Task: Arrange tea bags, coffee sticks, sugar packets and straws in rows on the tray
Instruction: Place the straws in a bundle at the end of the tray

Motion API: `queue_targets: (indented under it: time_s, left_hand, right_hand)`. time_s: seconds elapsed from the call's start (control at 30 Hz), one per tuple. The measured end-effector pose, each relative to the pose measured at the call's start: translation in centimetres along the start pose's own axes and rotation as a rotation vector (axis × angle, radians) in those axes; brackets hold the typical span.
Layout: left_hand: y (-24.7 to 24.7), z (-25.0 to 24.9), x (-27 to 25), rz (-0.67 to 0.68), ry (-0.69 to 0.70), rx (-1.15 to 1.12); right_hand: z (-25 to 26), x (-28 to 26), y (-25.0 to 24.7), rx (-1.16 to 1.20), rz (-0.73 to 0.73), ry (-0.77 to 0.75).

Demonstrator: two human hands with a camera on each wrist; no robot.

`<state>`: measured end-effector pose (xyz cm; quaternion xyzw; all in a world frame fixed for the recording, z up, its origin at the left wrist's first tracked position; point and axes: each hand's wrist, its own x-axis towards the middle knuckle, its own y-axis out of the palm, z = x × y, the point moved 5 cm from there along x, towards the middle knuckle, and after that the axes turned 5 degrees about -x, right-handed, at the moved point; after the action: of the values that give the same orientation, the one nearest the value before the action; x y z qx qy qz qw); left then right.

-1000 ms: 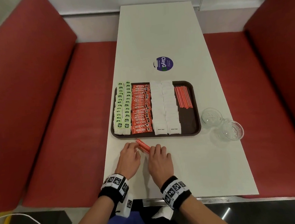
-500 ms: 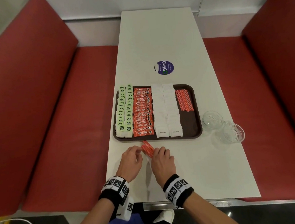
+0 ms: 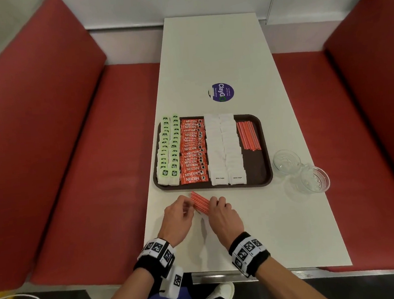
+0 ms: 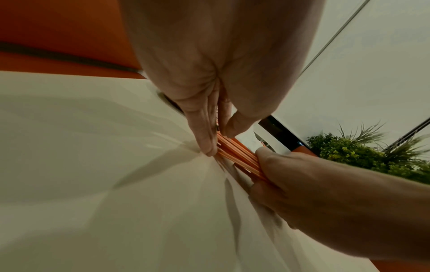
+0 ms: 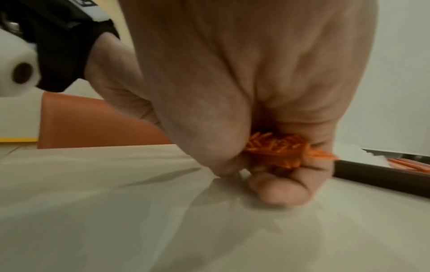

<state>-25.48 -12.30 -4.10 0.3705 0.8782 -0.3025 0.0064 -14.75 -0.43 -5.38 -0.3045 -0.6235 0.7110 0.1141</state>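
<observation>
A dark brown tray (image 3: 257, 175) on the white table holds rows of green tea bags (image 3: 168, 149), red coffee sticks (image 3: 192, 151), white sugar packets (image 3: 224, 147) and a small group of red straws (image 3: 248, 135). Just in front of the tray, a loose bundle of red straws (image 3: 200, 202) (image 4: 237, 153) (image 5: 274, 147) lies slanted at the table surface. My right hand (image 3: 219, 209) grips the bundle's near end, fingers and thumb curled round it. My left hand (image 3: 182, 210) pinches the bundle's left side between fingers and thumb (image 4: 235, 127).
Two clear glass bowls (image 3: 301, 171) stand on the table right of the tray. A purple round sticker (image 3: 222, 92) lies beyond the tray. Red bench seats (image 3: 73, 160) flank the narrow table. The table's near edge (image 3: 225, 272) is just behind my wrists.
Both hands stayed on the straw bundle in front of the tray and gathered it tighter; the bundle tilted slightly. The head view shifted a little.
</observation>
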Motion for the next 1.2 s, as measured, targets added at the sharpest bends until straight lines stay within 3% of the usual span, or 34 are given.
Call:
queue_targets:
  time_s: [0.13,0.23,0.3,0.4,0.47,0.57,0.7,0.8,0.87,0.97,1.13,1.2]
  left_hand:
    - [-1.0,-0.7,-0.7,-0.033,-0.030,-0.077]
    - [-1.8,-1.1,-1.5,-0.013,-0.108,-0.158]
    - [-1.6,-2.2,-2.2,0.071,-0.136,-0.289]
    - [-0.6,-5.0,-2.8,0.153,-0.028,-0.574]
    - [-0.1,-6.9,-2.7,0.147,0.077,-0.636]
    - [0.2,-9.0,-2.7,0.110,0.193,-0.446]
    - [0.4,-10.5,-3.3,0.150,0.308,-0.285]
    - [0.8,-10.7,-3.6,0.199,0.373,-0.214]
    - [1.4,-10.5,-3.7,0.230,0.404,-0.161]
    - [2.7,-9.8,-3.5,0.256,0.407,-0.133]
    - [4.0,-8.4,-2.1,0.208,0.284,-0.205]
    - [3.9,-8.5,-1.6,0.170,0.251,-0.249]
  right_hand:
    - [-1.7,-0.8,0.0,0.055,0.043,-0.166]
    - [-3.1,-2.3,-0.5,0.245,0.095,-0.130]
    - [-3.1,-3.0,-0.7,0.402,0.124,-0.142]
    - [-2.2,-3.8,-2.0,0.637,0.074,-0.199]
    - [-1.4,-3.8,-2.7,0.837,0.068,-0.179]
    - [-0.5,-3.3,-2.9,1.086,0.042,-0.100]
    - [-1.8,-2.5,-1.7,0.851,-0.140,0.001]
    - [-1.5,-1.8,-2.1,1.377,-0.119,0.069]
    - [-1.3,-1.3,-2.3,1.555,-0.062,0.131]
    - [-1.1,-1.1,-2.2,1.761,0.055,0.196]
    - [-1.8,0.1,0.3,1.762,0.111,0.321]
    - [-1.7,0.6,0.4,1.786,0.132,0.289]
